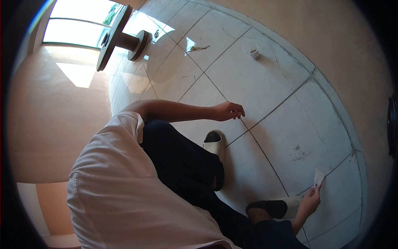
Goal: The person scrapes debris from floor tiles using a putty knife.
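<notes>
At the lower right, my right hand (311, 201) is closed around a small flat scraper (319, 176), whose pale wide blade lies at a grout line of the tiled floor (269, 153). My left hand (229, 111) hangs above the tiles near the middle, its fingers loosely curled; whether they hold something small cannot be made out. A patch of crumbs (297, 153) lies on the tile a little above the scraper. Further up on the floor stands a small clear cup (254, 54) with something pale in it.
A round table on a pedestal (124, 41) stands at the upper left, by a window (76, 31). Debris (198, 48) lies on the floor nearby. A plain wall (331, 50) curves along the right side. My shoes (214, 143) are on the tiles.
</notes>
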### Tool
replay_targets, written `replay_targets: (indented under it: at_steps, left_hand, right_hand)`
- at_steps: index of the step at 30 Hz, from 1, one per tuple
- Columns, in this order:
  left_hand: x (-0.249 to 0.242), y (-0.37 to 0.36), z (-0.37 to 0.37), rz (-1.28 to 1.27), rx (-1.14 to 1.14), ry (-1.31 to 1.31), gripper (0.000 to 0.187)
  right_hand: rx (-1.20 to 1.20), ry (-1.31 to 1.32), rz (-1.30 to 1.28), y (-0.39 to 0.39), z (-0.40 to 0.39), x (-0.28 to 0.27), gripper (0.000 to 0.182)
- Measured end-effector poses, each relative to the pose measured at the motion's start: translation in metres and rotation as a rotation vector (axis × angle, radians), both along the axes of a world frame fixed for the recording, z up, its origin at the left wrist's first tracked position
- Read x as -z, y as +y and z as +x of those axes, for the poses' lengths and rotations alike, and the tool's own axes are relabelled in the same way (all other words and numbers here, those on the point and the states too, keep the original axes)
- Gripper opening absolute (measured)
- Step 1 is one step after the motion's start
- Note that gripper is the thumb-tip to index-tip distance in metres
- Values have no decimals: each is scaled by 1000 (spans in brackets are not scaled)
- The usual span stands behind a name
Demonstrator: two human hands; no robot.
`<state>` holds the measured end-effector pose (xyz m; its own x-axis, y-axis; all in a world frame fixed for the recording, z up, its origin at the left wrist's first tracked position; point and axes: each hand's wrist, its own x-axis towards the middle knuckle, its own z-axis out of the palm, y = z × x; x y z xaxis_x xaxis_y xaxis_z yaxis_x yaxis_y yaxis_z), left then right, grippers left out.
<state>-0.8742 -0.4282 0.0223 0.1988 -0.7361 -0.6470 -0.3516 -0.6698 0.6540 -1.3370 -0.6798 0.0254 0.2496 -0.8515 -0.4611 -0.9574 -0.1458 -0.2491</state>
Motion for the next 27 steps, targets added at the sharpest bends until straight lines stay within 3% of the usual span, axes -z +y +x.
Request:
replay_targets:
  at_steps: [15,27]
  left_hand:
    - [7,-1,1,-8,-7,11,25]
    - [9,0,3,22,6,1,25]
  right_hand:
    - [12,-143,7,1,10,-12,48]
    - [8,-64,28,-22,24,-7,44]
